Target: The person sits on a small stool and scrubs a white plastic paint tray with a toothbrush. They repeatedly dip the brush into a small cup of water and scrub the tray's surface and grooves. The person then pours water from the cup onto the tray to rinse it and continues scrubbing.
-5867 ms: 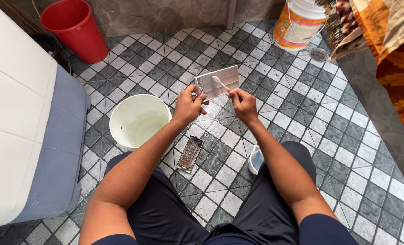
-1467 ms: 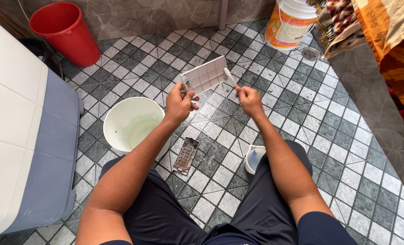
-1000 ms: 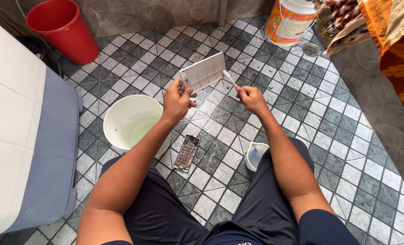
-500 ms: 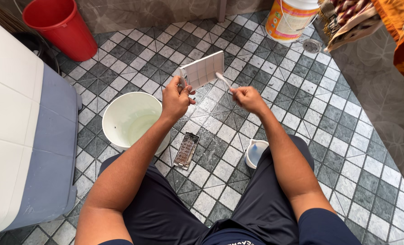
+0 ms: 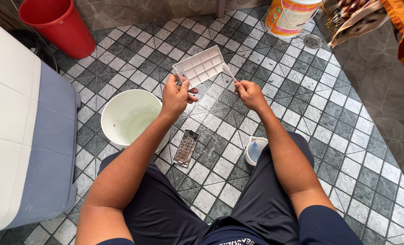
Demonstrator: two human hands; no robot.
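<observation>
My left hand point(image 5: 175, 96) grips one end of a white plastic grid tray point(image 5: 201, 66), holding it up over the tiled floor. In my right hand point(image 5: 250, 94) is a white toothbrush point(image 5: 229, 72), its head up beside the tray's right end. A second, dirty grid tray point(image 5: 186, 147) lies flat on the tiles below my hands, between my knees. Left of it, under my left forearm, stands a white bucket point(image 5: 130, 118) with a little water in it.
A small white cup point(image 5: 255, 149) of bluish liquid sits by my right knee. A red bucket point(image 5: 59, 23) stands at the back left, a white printed pail point(image 5: 289, 16) at the back right beside a floor drain point(image 5: 312, 41). A white and grey appliance point(image 5: 20, 131) fills the left side.
The brush has come off the tray's face, where it lay at first, and now sits beside its right end. The tray has tilted a little flatter.
</observation>
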